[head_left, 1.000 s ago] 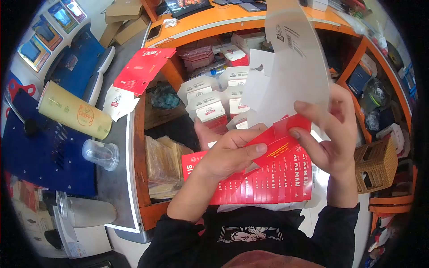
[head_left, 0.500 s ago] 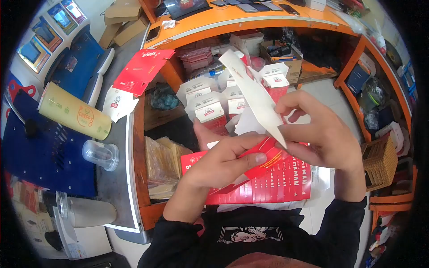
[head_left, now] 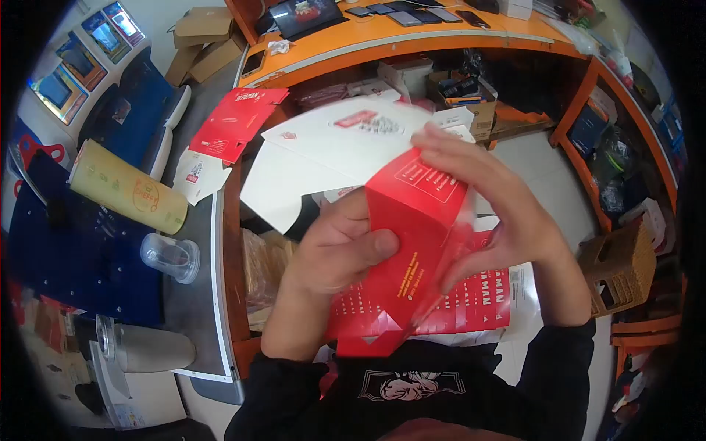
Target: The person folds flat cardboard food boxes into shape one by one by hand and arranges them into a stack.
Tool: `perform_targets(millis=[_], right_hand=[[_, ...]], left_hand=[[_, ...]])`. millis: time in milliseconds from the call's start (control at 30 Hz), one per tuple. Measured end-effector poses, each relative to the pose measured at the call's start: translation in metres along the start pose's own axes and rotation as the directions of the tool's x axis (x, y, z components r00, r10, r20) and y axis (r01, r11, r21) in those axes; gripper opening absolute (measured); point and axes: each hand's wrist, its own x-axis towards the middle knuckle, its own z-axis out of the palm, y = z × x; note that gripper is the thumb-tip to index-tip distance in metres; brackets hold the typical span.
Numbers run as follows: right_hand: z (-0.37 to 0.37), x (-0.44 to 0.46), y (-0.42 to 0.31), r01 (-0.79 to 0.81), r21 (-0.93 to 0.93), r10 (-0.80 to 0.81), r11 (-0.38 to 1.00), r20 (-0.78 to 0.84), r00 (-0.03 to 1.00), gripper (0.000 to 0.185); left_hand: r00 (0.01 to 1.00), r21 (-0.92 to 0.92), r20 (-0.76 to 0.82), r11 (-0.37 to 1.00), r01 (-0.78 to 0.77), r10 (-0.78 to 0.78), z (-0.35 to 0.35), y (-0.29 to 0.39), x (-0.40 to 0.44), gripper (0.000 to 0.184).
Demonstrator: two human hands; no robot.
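A partly folded red and white carton (head_left: 415, 253) stands tilted in front of me, its wide white flaps (head_left: 331, 140) spreading to the upper left. My left hand (head_left: 323, 250) is closed on its left side, thumb pressed on the red face and the other fingers hidden behind. Slightly blurred, my right hand (head_left: 511, 206) spans the right side, fingertips at the upper fold and thumb lower down. Beneath the carton lies an overlapping stack of flat red cartons (head_left: 482, 312) on my lap. The carton hides most of the made-up boxes behind it.
On the grey counter at left are a flat red carton (head_left: 239, 121), a yellow cup (head_left: 129, 187), a clear domed cup (head_left: 169, 257) and a grey tumbler (head_left: 151, 349). Several phones lie on the orange desk (head_left: 323, 55). A woven basket (head_left: 621, 268) stands at right.
The carton has been turned and opened out, so its red faces point towards me and its white flaps swing left. My right hand has moved from pinching a white flap to the carton's right side.
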Motion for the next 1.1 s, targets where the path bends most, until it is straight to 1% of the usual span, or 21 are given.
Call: perform_targets(millis=[33, 100, 200, 267, 300, 333, 400, 467, 500, 533, 600, 633, 700, 733, 800, 833, 900, 933, 1000, 1033, 1100], right_hand=[[0.003, 0.000, 0.002, 0.012, -0.012, -0.013, 1.000, -0.019, 1.000, 0.080], [0.015, -0.005, 0.007, 0.063, -0.019, -0.064, 0.998, -0.074, 0.995, 0.074], [0.028, -0.026, 0.018, -0.113, 0.067, 0.120, 0.991, -0.104, 0.987, 0.063], [0.025, -0.030, 0.019, -0.118, -0.078, 0.112, 0.990, -0.072, 0.991, 0.060], [0.026, -0.029, 0.017, -0.120, -0.111, 0.111, 0.986, -0.091, 0.990, 0.059], [0.026, -0.026, 0.015, -0.124, -0.144, 0.109, 0.982, -0.111, 0.988, 0.057], [0.029, -0.012, 0.007, -0.132, -0.144, 0.098, 0.981, -0.221, 0.970, 0.056], [0.030, -0.012, -0.006, -0.095, -0.295, 0.012, 0.951, -0.272, 0.962, 0.053], [0.032, -0.014, -0.013, -0.052, -0.330, -0.030, 0.943, -0.239, 0.970, 0.051], [0.034, -0.017, -0.021, -0.008, -0.362, -0.072, 0.932, -0.206, 0.976, 0.048], [0.040, -0.023, -0.032, 0.127, -0.333, -0.151, 0.934, -0.045, 0.988, 0.043], [0.045, -0.023, -0.031, 0.194, -0.388, -0.207, 0.901, 0.008, 0.978, 0.035], [0.047, -0.028, -0.025, 0.218, -0.493, -0.256, 0.842, -0.010, 0.967, 0.030], [0.046, -0.029, -0.023, 0.229, -0.545, -0.282, 0.807, -0.015, 0.959, 0.027], [0.044, -0.027, -0.021, 0.202, -0.599, -0.306, 0.775, -0.076, 0.949, 0.024], [0.044, -0.026, -0.020, 0.188, -0.624, -0.320, 0.758, -0.105, 0.941, 0.023], [0.044, -0.027, -0.019, 0.189, -0.674, -0.319, 0.714, -0.073, 0.945, 0.027], [0.045, -0.028, -0.018, 0.188, -0.698, -0.316, 0.691, -0.058, 0.947, 0.029], [0.046, -0.028, -0.013, 0.141, -0.733, -0.325, 0.666, -0.115, 0.939, 0.028], [0.047, -0.027, -0.010, 0.116, -0.749, -0.330, 0.653, -0.143, 0.933, 0.027], [0.048, -0.025, -0.004, 0.104, -0.763, -0.355, 0.638, -0.172, 0.919, 0.021]], left_hand=[[1.000, -0.033, 0.005, 0.999, -0.007, 0.007, 0.001, -0.004, 0.001, 0.049], [0.999, -0.049, 0.021, 0.998, 0.029, -0.028, -0.007, -0.018, 0.002, 0.046], [0.996, -0.052, -0.035, 0.996, 0.079, -0.081, 0.002, -0.016, 0.006, 0.042], [0.994, 0.059, -0.062, 0.994, 0.094, -0.090, -0.001, -0.013, 0.005, 0.041], [0.992, 0.114, -0.077, 0.988, 0.105, -0.096, -0.002, -0.012, 0.004, 0.040], [0.989, 0.146, -0.129, 0.986, 0.085, -0.066, -0.002, -0.013, 0.005, 0.039], [0.975, 0.213, -0.221, 0.976, 0.043, 0.005, -0.002, -0.015, 0.013, 0.038], [0.941, 0.035, -0.339, 0.999, 0.011, 0.002, 0.001, -0.006, 0.023, 0.036], [0.914, 0.049, -0.402, 0.998, -0.035, 0.052, -0.006, -0.009, 0.028, 0.036], [0.905, 0.072, -0.403, 0.991, -0.115, 0.135, -0.014, -0.014, 0.033, 0.036], [0.907, 0.060, -0.392, 0.989, -0.138, 0.151, -0.019, -0.020, 0.037, 0.030], [0.904, 0.026, -0.406, 0.990, -0.137, 0.136, -0.018, -0.020, 0.039, 0.029], [0.897, -0.042, -0.430, 0.990, -0.135, 0.104, -0.013, -0.019, 0.042, 0.029], [0.903, -0.069, -0.417, 0.987, -0.146, 0.104, -0.013, -0.020, 0.043, 0.030], [0.914, -0.123, -0.391, 0.978, -0.169, 0.109, -0.014, -0.020, 0.044, 0.031], [0.922, -0.107, -0.372, 0.982, -0.158, 0.107, -0.014, -0.022, 0.043, 0.033], [0.937, -0.076, -0.335, 0.988, -0.136, 0.103, -0.012, -0.028, 0.040, 0.039], [0.937, -0.077, -0.332, 0.986, -0.145, 0.111, -0.008, -0.030, 0.039, 0.037], [0.937, -0.079, -0.325, 0.984, -0.162, 0.128, 0.000, -0.036, 0.038, 0.033], [0.936, -0.078, -0.336, 0.988, -0.136, 0.103, -0.002, -0.041, 0.037, 0.035], [0.922, -0.133, -0.385, 0.986, -0.097, 0.039, 0.006, -0.048, 0.034, 0.038]])
